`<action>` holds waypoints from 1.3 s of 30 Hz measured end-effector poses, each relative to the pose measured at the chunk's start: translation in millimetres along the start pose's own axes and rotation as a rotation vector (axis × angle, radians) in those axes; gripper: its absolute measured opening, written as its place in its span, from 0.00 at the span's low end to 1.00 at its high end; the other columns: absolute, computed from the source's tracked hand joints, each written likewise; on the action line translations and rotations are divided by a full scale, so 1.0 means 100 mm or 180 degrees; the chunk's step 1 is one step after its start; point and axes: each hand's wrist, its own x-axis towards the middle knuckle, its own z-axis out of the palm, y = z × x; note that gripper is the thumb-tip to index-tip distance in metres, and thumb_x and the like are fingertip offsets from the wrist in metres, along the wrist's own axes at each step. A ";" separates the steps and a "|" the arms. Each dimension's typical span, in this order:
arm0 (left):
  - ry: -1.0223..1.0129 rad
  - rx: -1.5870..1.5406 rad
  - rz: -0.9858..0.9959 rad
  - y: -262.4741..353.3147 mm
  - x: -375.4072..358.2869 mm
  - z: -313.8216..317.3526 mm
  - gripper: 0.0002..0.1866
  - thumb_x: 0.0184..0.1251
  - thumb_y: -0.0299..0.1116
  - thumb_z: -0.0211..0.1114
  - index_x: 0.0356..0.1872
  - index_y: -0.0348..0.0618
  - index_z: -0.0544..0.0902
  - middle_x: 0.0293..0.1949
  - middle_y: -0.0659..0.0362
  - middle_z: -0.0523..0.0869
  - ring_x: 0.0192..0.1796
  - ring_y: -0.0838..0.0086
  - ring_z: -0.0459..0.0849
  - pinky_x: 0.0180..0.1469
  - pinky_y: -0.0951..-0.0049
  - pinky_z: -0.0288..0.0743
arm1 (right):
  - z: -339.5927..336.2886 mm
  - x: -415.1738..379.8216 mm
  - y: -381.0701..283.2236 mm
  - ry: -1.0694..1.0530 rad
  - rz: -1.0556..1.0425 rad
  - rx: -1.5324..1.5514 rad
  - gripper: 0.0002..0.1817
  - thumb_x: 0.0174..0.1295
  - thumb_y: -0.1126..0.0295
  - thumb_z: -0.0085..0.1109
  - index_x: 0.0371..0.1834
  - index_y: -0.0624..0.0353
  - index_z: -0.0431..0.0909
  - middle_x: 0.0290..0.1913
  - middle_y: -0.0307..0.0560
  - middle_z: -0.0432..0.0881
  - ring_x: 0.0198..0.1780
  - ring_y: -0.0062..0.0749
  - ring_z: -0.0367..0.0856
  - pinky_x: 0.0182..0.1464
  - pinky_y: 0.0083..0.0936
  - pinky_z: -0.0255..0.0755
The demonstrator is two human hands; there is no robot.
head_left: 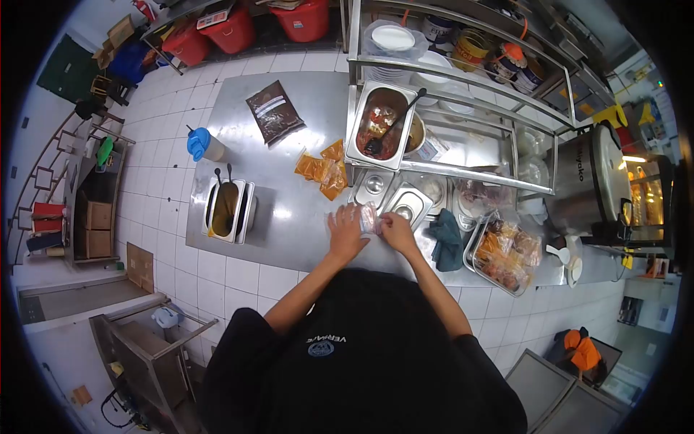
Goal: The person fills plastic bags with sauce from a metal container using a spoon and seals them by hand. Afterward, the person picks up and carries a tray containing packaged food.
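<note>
A small clear plastic packet [369, 218] with pinkish contents is between my hands at the front of the steel table. My left hand [345, 233] lies along its left side, fingers stretched out and slightly apart. At the packet's right edge, my right hand [397, 233] is closed in a pinch on the plastic. Just beyond the right hand are steel pans with lids [406, 204]. A dark green cloth [447, 242] lies to the right. Orange sauce packets [325, 170] rest farther back on the left.
A steel pan of red sauce [381, 123] with a black ladle sits by the metal rack [463, 101]. On the left stand another sauce pan [225, 210] and a blue-lidded shaker [206, 145]. A tray of bagged food [504, 253] and a large cooker [589, 181] are at right.
</note>
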 end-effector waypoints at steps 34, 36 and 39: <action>0.0416 -0.0304 -0.0097 -0.41 -0.15 -0.21 0.40 0.43 0.37 0.82 0.63 0.45 0.75 0.58 0.56 0.77 0.63 0.58 0.72 0.67 0.53 0.60 | 0.16 0.12 -0.02 -0.0392 0.0641 0.1328 0.07 0.60 0.77 0.63 0.40 0.68 0.80 0.29 0.41 0.83 0.30 0.22 0.81 0.33 0.18 0.74; 0.0398 -0.0316 -0.0105 -0.43 -0.16 -0.20 0.41 0.43 0.37 0.82 0.63 0.45 0.75 0.59 0.56 0.77 0.64 0.58 0.72 0.67 0.53 0.60 | 0.15 0.12 -0.03 -0.0463 0.0820 0.1650 0.07 0.59 0.78 0.64 0.39 0.67 0.80 0.28 0.39 0.82 0.29 0.20 0.79 0.32 0.16 0.72; 0.0390 -0.0339 -0.0129 -0.45 -0.17 -0.21 0.41 0.42 0.37 0.82 0.63 0.46 0.75 0.59 0.56 0.76 0.65 0.58 0.71 0.68 0.50 0.59 | 0.08 0.13 -0.05 -0.0958 0.1000 0.1649 0.07 0.60 0.76 0.68 0.38 0.64 0.80 0.28 0.39 0.81 0.29 0.19 0.78 0.29 0.14 0.70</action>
